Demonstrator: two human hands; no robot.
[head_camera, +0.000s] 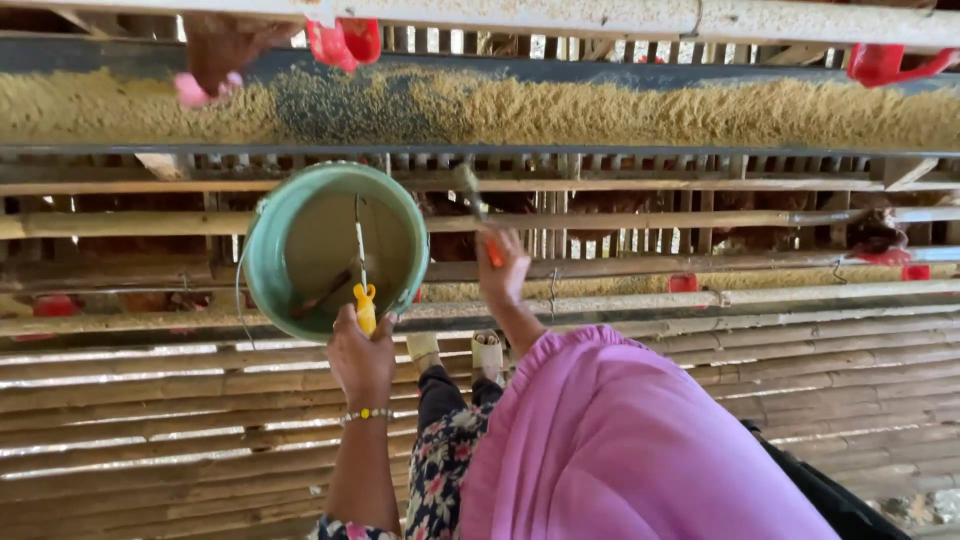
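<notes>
bucket (335, 245), green and round, hangs from our left hand (360, 362), tipped so that its pale inside faces us; the hand is closed on a yellow grip (366, 307) at the rim, and a thin wire handle (360, 240) crosses the opening just above our fingers. our right hand (503, 270), to the right of the bucket and close beside it, is wrapped around a long-handled tool (473, 205) with an orange end, lifted toward the slatted cage front (620, 225). well above both hands runs a feed trough (600, 110) full of yellowish meal. below our wrists lies a bamboo slat floor (150, 400), and a pink cloth (620, 440) covers our right arm.
</notes>
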